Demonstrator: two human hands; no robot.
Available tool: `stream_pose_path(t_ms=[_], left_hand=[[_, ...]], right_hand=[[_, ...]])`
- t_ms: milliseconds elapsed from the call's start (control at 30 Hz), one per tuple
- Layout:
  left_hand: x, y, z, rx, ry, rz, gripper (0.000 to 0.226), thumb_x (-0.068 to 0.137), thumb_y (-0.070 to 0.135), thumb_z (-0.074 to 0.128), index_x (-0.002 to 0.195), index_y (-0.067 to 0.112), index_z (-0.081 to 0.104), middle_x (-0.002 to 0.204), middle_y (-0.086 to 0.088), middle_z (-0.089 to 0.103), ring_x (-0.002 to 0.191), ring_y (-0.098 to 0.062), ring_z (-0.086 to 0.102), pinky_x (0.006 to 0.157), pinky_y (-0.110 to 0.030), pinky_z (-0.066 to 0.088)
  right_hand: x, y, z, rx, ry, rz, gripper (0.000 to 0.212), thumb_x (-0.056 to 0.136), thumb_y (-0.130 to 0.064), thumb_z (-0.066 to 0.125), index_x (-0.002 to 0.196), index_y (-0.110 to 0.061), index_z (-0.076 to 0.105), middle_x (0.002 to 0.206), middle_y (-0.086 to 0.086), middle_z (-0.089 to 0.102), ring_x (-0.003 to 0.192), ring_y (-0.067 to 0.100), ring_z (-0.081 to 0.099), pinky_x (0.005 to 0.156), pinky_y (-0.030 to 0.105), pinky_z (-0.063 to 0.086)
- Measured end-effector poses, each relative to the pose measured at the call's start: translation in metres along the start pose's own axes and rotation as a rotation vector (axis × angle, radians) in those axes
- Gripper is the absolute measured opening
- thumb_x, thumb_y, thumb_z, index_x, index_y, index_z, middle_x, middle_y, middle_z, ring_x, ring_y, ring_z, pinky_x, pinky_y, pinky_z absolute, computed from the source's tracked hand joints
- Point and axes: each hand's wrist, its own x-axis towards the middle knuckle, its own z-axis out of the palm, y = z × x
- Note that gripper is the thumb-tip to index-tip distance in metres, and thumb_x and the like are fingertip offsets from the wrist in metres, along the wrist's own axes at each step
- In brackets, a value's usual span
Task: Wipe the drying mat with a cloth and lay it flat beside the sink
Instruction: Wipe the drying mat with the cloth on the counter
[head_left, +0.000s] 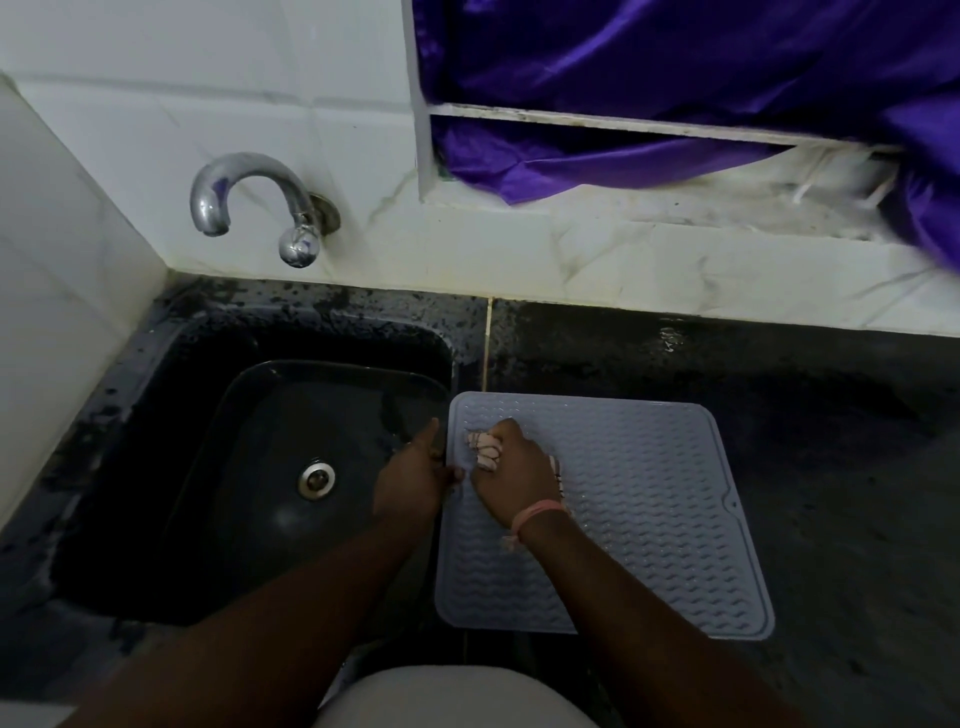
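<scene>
- drying mat: it lies flat on the dark worktop, at 3 o'clock of the sink, its left edge right at the basin rim. placement looks, in my judgement, close to what the task asks.
- cloth: a pale bunched cloth sits under your right hand, at the mat's 10 o'clock corner. your fingers are curled round it, so that grip is full of cloth and pressing down on the mat.
- left hand: it is at the mat's left edge, at 9 o'clock of the right hand. the thumb and fingers appear to pinch the mat's edge to steady it; the contact is small in view, so take this as likely, not certain.
- wiping: judged in progress. the cloth is only at the near-left part; i cannot tell which areas are already clean, as no streaks or wet marks show on the ribbed surface.
- remaining, as judged: cover the centre, the 3 o'clock side and the 6 o'clock edge, then release the edge and confirm the mat sits flat with no corner lifted.
- risk: the left edge may overhang the basin; check it.
</scene>
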Motion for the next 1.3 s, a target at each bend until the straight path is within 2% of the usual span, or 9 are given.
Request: stream_pose_path(t_ms=[167, 333, 400, 467, 533, 667, 833, 1067, 1300], left_hand=[[-0.001, -0.003, -0.001, 0.114, 0.018, -0.024, 0.07, 0.097, 0.027, 0.053, 0.157, 0.032, 0.017, 0.142, -0.009, 0.056, 0.123, -0.03, 0.057, 0.101, -0.039, 0.042], [0.0, -0.002, 0.001, 0.14, -0.001, -0.047, 0.091, 0.092, 0.031, 0.063, 0.159, 0.024, 0.001, 0.127, -0.016, 0.064, 0.114, -0.034, 0.061, 0.092, -0.039, 0.045], [0.005, -0.007, 0.002, 0.067, -0.014, -0.024, 0.095, 0.085, 0.042, 0.071, 0.158, 0.027, 0.011, 0.13, -0.014, 0.062, 0.112, -0.032, 0.063, 0.091, -0.039, 0.048], [0.008, -0.011, 0.001, 0.043, -0.022, 0.011, 0.086, 0.079, 0.053, 0.072, 0.15, 0.032, 0.028, 0.133, -0.01, 0.058, 0.108, -0.028, 0.063, 0.085, -0.041, 0.051], [0.003, -0.009, 0.004, 0.085, 0.0, 0.058, 0.061, 0.083, 0.045, 0.071, 0.136, 0.035, 0.044, 0.13, -0.007, 0.052, 0.097, -0.024, 0.062, 0.074, -0.037, 0.047], [-0.006, -0.009, 0.012, 0.216, 0.075, 0.173, 0.033, 0.088, 0.03, 0.067, 0.116, 0.041, 0.053, 0.127, -0.002, 0.044, 0.088, -0.025, 0.062, 0.073, -0.041, 0.055], [-0.012, -0.007, 0.017, 0.3, 0.12, 0.181, 0.024, 0.094, 0.028, 0.06, 0.117, 0.035, 0.066, 0.121, 0.0, 0.05, 0.09, -0.02, 0.063, 0.072, -0.033, 0.05], [-0.016, -0.006, 0.016, 0.432, 0.105, 0.18, 0.027, 0.1, 0.037, 0.048, 0.118, 0.04, 0.067, 0.112, 0.0, 0.055, 0.087, -0.021, 0.064, 0.072, -0.033, 0.05], [-0.006, -0.007, 0.011, 0.466, -0.006, 0.145, 0.03, 0.102, 0.045, 0.041, 0.125, 0.046, 0.061, 0.112, -0.003, 0.059, 0.091, -0.022, 0.065, 0.071, -0.034, 0.049]], right_hand=[[0.007, -0.029, 0.016, 0.108, -0.16, 0.022, 0.025, 0.081, -0.023, 0.068, 0.099, -0.024, 0.051, 0.087, -0.006, 0.065, 0.078, 0.01, 0.059, 0.068, 0.025, 0.041], [0.016, -0.032, 0.001, 0.47, -0.139, 0.265, 0.022, 0.077, -0.026, 0.077, 0.088, -0.027, 0.058, 0.085, -0.005, 0.068, 0.08, 0.012, 0.066, 0.068, 0.026, 0.053], [0.017, -0.021, -0.021, 0.626, -0.141, 0.377, 0.016, 0.079, -0.018, 0.076, 0.092, -0.019, 0.066, 0.085, -0.003, 0.07, 0.081, 0.012, 0.066, 0.063, 0.021, 0.052], [0.014, -0.002, -0.045, 0.766, -0.127, 0.5, 0.032, 0.076, -0.023, 0.077, 0.103, -0.008, 0.07, 0.094, 0.007, 0.075, 0.09, 0.023, 0.071, 0.072, 0.031, 0.059], [0.007, 0.021, -0.071, 0.82, -0.063, 0.547, 0.051, 0.068, -0.034, 0.079, 0.11, -0.007, 0.07, 0.1, 0.011, 0.076, 0.096, 0.029, 0.071, 0.084, 0.044, 0.06], [-0.02, 0.063, -0.138, 0.665, 0.205, 0.591, 0.024, 0.086, -0.029, 0.071, 0.1, -0.009, 0.068, 0.093, 0.008, 0.071, 0.089, 0.023, 0.067, 0.079, 0.036, 0.056], [-0.039, 0.109, -0.193, 0.211, 0.524, 0.601, 0.023, 0.09, -0.014, 0.062, 0.109, -0.012, 0.048, 0.09, 0.005, 0.059, 0.091, 0.031, 0.061, 0.075, 0.032, 0.042], [-0.027, 0.131, -0.148, -0.142, 0.349, 0.52, 0.028, 0.092, -0.018, 0.057, 0.118, -0.012, 0.049, 0.109, 0.015, 0.065, 0.104, 0.036, 0.061, 0.084, 0.041, 0.052], [-0.025, 0.132, -0.146, -0.129, 0.329, 0.475, 0.027, 0.086, -0.02, 0.06, 0.11, -0.013, 0.051, 0.099, 0.014, 0.065, 0.095, 0.034, 0.062, 0.076, 0.034, 0.05]])
